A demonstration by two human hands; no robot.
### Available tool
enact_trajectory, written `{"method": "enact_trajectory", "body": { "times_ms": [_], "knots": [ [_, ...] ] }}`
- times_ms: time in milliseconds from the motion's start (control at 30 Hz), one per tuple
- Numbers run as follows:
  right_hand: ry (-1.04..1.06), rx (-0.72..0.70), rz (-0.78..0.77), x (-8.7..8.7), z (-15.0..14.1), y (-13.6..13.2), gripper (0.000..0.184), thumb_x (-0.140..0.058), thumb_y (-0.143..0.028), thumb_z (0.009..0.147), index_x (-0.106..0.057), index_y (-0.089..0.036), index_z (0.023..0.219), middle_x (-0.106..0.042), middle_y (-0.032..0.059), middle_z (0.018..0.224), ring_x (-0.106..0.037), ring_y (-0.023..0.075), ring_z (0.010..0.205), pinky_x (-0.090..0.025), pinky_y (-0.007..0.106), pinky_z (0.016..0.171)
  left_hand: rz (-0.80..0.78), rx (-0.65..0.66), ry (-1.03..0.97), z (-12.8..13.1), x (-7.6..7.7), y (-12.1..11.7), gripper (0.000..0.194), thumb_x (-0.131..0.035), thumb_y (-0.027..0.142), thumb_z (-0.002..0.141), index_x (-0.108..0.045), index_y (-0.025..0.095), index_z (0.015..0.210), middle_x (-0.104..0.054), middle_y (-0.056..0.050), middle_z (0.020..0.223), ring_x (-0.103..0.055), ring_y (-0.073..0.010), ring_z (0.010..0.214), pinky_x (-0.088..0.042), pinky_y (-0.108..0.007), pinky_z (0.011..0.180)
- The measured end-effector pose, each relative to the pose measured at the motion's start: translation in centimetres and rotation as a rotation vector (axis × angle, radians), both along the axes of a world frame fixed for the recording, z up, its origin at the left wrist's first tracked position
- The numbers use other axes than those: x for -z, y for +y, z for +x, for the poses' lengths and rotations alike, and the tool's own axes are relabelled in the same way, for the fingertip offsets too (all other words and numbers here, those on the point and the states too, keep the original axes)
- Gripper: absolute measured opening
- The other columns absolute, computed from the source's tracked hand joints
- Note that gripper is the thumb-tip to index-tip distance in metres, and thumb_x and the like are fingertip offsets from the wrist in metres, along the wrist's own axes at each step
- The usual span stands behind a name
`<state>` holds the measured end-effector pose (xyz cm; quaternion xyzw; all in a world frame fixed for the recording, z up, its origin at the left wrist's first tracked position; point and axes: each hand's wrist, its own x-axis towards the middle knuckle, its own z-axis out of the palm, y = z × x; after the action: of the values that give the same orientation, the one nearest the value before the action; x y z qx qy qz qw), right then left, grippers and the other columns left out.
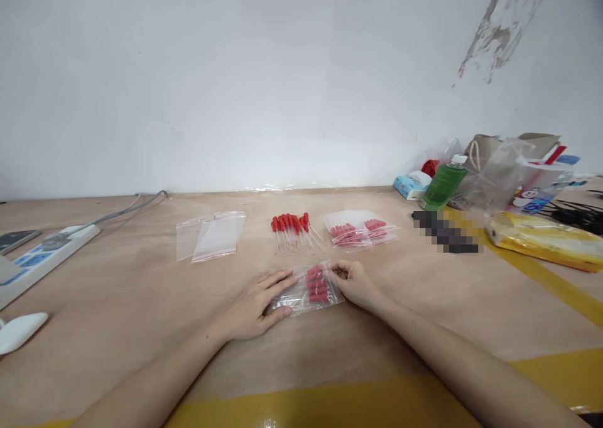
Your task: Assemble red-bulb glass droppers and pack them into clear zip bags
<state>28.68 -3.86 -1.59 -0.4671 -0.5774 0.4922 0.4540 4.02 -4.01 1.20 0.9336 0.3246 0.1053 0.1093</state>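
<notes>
A clear zip-lock bag (298, 299) lies flat in front of me, with several red handles (317, 285) side by side inside it. My left hand (257, 305) rests on the bag's left part, fingers stretched out and apart. At the right edge, where the zip strip runs, my right hand (351, 280) has its fingers curled and pinched on the plastic. Beyond the bag is a row of small red-handled screwdrivers (293, 225) with thin shafts. Filled bags with red handles (348, 232) overlap to their right. Flat clear bags (217, 238) are stacked at left.
A power strip (51, 255) with a grey cable and a white object (22, 332) are at left. To the right stand a green bottle (443, 183), a tissue pack (409, 186) and a yellow package (541, 239). A white wall (235, 88) closes the table's far edge.
</notes>
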Motion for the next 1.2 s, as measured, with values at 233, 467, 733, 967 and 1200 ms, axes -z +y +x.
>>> {"method": "enact_trajectory", "body": {
  "times_ms": [233,467,733,967,1200],
  "knots": [
    [-0.035,0.04,0.003,-0.4,-0.2,-0.2,0.027,-0.062,-0.037,0.066,-0.065,-0.015,0.081,-0.067,0.0048,0.071,-0.063,0.02,0.066,-0.052,0.033,0.061,-0.003,0.002,0.014,0.0,-0.1,0.0,0.051,-0.038,0.043,0.088,-0.026,0.03,0.135,-0.028,-0.003,0.142,-0.028,-0.0233,0.128,-0.027,-0.044,0.104],
    [-0.026,-0.08,0.013,-0.8,0.0,-0.3,0.022,-0.06,-0.033,0.067,-0.067,-0.017,0.079,-0.066,0.0024,0.069,-0.062,0.0197,0.067,-0.051,0.033,0.062,-0.016,-0.003,0.011,0.0,-0.2,0.0,0.05,-0.039,0.044,0.087,-0.027,0.032,0.135,-0.028,-0.002,0.142,-0.028,-0.0238,0.128,-0.028,-0.043,0.103],
    [-0.055,0.205,-0.211,-1.1,0.3,-0.2,0.024,-0.052,-0.039,0.074,-0.053,-0.018,0.087,-0.053,-0.0069,0.049,-0.038,0.0055,0.028,-0.026,0.016,0.026,-0.009,0.002,0.028,0.0,-0.1,0.0,0.051,-0.038,0.043,0.088,-0.025,0.031,0.135,-0.027,-0.003,0.142,-0.028,-0.023,0.128,-0.027,-0.044,0.104],
    [-0.036,-0.022,-0.092,-1.4,0.1,-0.2,0.028,-0.068,-0.04,0.06,-0.062,-0.015,0.071,-0.064,0.0022,0.064,-0.061,0.0176,0.065,-0.049,0.028,0.059,-0.026,0.008,-0.012,-0.1,0.0,0.1,0.052,-0.041,0.042,0.087,-0.024,0.032,0.135,-0.027,-0.002,0.142,-0.029,-0.0244,0.127,-0.028,-0.044,0.103],
    [0.246,-0.164,-0.12,-2.3,0.5,-1.1,0.031,-0.062,-0.042,0.068,-0.058,-0.018,0.087,-0.064,0.0006,0.074,-0.061,0.016,0.071,-0.049,0.031,0.068,-0.009,-0.066,-0.125,0.1,0.1,-0.1,0.055,-0.043,0.039,0.086,-0.022,0.03,0.137,-0.019,-0.003,0.145,-0.027,-0.0234,0.129,-0.03,-0.039,0.103]
  ]
}}
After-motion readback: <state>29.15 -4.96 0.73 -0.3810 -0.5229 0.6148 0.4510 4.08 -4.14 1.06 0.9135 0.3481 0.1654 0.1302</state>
